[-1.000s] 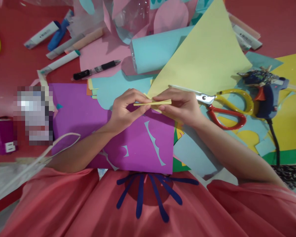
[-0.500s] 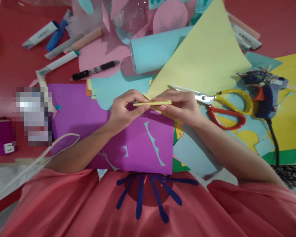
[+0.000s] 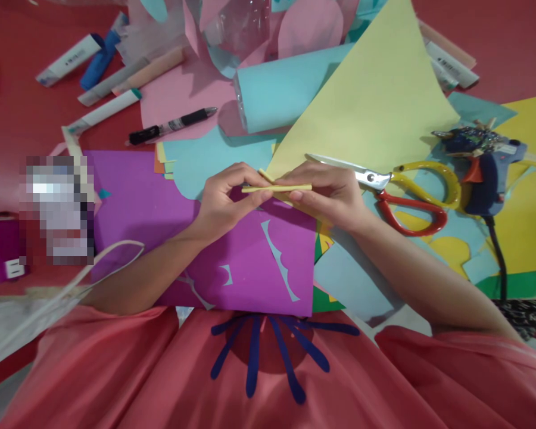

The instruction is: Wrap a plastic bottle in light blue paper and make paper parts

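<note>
A narrow yellow paper strip, folded or rolled, is pinched between both hands over the top edge of the purple sheet. My left hand is closed on its left part, thumb below and fingers above. On its right part my right hand is closed the same way. A short yellow end sticks up between the hands. The open scissors, with one yellow and one red handle, lie just right of my right hand. Light blue paper scraps rest on the purple sheet.
A light blue wrapped bottle and a large pale yellow sheet lie ahead. At the left are markers and a black pen. A glue gun with a cord lies at the right, by yellow paper.
Both hands stay almost in place, and the yellow strip between them has turned slightly, its long edge now looking thinner and straighter.
</note>
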A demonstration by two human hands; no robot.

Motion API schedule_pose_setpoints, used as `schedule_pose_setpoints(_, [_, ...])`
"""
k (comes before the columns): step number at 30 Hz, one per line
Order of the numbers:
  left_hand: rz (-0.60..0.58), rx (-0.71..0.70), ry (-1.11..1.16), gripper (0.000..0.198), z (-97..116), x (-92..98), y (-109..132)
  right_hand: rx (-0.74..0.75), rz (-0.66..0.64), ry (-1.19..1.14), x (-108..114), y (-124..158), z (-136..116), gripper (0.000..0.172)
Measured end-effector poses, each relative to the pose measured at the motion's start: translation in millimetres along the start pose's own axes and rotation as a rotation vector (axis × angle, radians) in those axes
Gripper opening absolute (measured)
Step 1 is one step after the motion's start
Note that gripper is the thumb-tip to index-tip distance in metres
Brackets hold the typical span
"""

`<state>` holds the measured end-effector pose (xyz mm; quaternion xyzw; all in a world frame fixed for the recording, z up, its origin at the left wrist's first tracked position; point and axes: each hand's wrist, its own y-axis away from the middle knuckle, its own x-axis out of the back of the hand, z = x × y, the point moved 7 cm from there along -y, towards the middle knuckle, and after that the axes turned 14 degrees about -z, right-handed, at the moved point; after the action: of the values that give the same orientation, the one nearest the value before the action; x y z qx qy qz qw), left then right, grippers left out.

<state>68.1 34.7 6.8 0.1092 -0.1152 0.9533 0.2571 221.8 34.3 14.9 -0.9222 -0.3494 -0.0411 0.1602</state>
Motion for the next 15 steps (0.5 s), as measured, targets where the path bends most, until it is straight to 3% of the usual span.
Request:
schedule_pose_setpoints(8, [0.045,-0.029,-0.109,0.026,2,3.7,1,-0.092,0.167,0.035,6,4,8,0.02])
schedule_pose_setpoints(15, [0.015,-0.113,-0.188,0.018,14,-0.8,-1,-0.102,0.161,0.062,5,4,9,0.019])
